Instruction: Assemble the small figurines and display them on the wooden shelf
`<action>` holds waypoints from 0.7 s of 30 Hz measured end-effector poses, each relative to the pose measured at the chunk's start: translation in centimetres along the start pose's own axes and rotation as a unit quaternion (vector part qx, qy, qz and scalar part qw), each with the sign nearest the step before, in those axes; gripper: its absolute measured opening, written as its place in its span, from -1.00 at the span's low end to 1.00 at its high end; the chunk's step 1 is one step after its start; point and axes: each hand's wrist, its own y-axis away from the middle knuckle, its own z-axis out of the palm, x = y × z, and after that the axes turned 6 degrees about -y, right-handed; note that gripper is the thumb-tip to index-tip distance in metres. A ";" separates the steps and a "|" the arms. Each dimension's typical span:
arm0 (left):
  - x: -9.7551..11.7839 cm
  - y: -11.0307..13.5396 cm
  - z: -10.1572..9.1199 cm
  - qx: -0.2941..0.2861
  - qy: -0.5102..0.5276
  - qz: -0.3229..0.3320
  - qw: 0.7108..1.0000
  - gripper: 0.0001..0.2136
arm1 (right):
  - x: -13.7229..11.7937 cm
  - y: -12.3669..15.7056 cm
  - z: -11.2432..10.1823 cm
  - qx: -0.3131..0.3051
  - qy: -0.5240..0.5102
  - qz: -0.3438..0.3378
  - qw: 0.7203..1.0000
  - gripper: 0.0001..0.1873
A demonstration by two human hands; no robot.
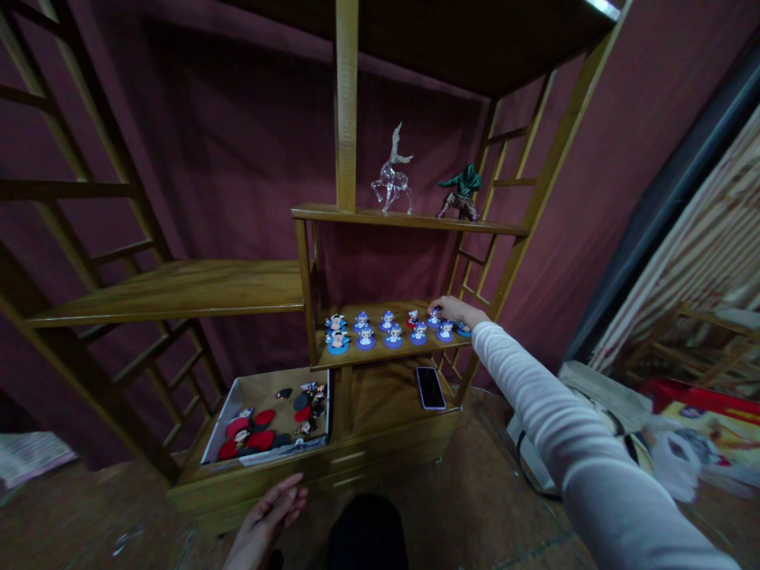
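Observation:
My right hand (450,308) reaches onto the middle shelf, its fingers closed at the top of a small purple-and-white figurine (435,320) in the back row. Several like it stand around, among them a purple figurine (445,332) in front. A red-based figurine (412,319) is just left of the hand. Two blue-based figurines stand at the left end, the nearer blue one (338,341) in front. Low in front of the cabinet hangs my left hand (274,511), fingers extended and loosely bent, with nothing visible in it.
An open cardboard box (221,419) with red and black flat figure pieces sits on the lower shelf. A phone (431,389) lies to its right. Above stand a clear deer figure (393,182) and a green-hooded figure (463,190). Bags and boxes crowd the floor at right.

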 end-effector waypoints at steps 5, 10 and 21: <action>0.1 0.1 0.1 0.001 0.001 -0.006 1.000 -0.55 | -0.1 0.1 0.0 0.002 0.009 0.005 1.000 -0.68; 0.7 0.7 0.6 0.015 -0.001 -0.010 1.000 -0.54 | 0.0 0.3 -0.2 0.006 -0.015 0.030 0.999 -0.66; -0.4 -0.1 -0.3 -0.002 0.007 0.001 1.000 -0.53 | 0.0 0.2 -0.1 -0.008 -0.025 0.030 0.999 -0.66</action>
